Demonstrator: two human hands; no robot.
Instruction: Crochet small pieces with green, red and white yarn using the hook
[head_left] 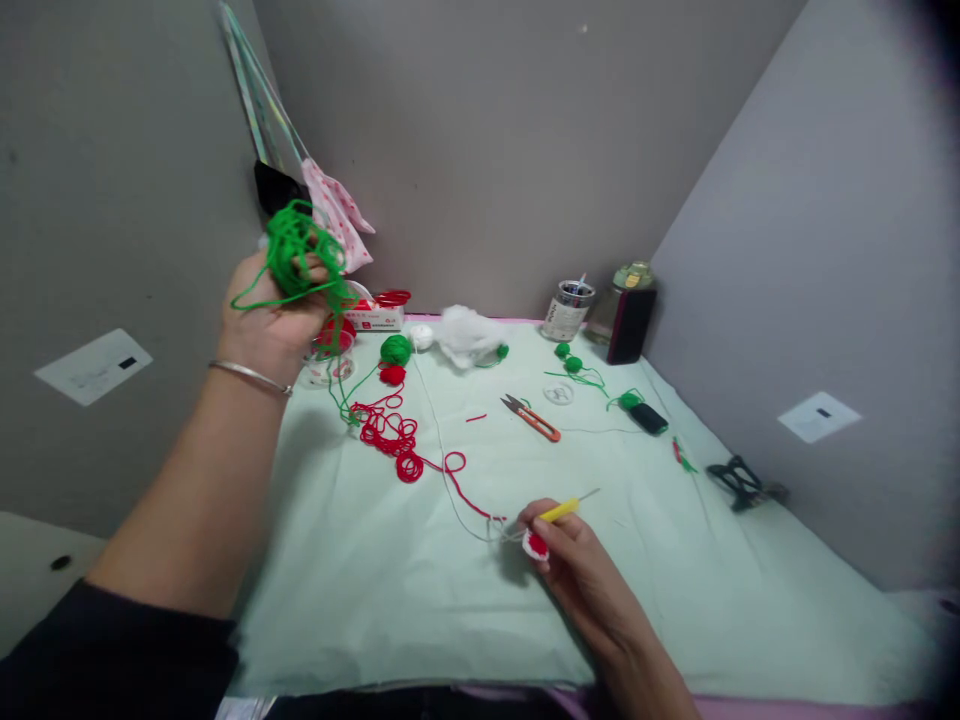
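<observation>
Raised at the left, my left hand point(281, 305) is closed around a loose tangle of green yarn point(300, 250). Green strands hang from it down to the table. Low over the table, my right hand point(574, 560) grips a crochet hook with a yellow handle point(560, 510), its metal tip pointing right. The same fingers hold a small red and white crocheted piece point(535, 545). White and red yarn trail from that piece to the left. A loose heap of red yarn point(386, 430) lies between the hands, near a green yarn ball point(395, 349) and a red yarn ball point(392, 374).
Orange thread snips point(531, 418) lie mid-table. White stuffing point(469, 335) sits at the back. A tin can point(568, 310), a bottle point(604, 315) and a dark phone-like slab point(631, 325) stand back right. Dark scissors-like tool point(739, 483) lies right. A clear tub point(330, 365) stands left.
</observation>
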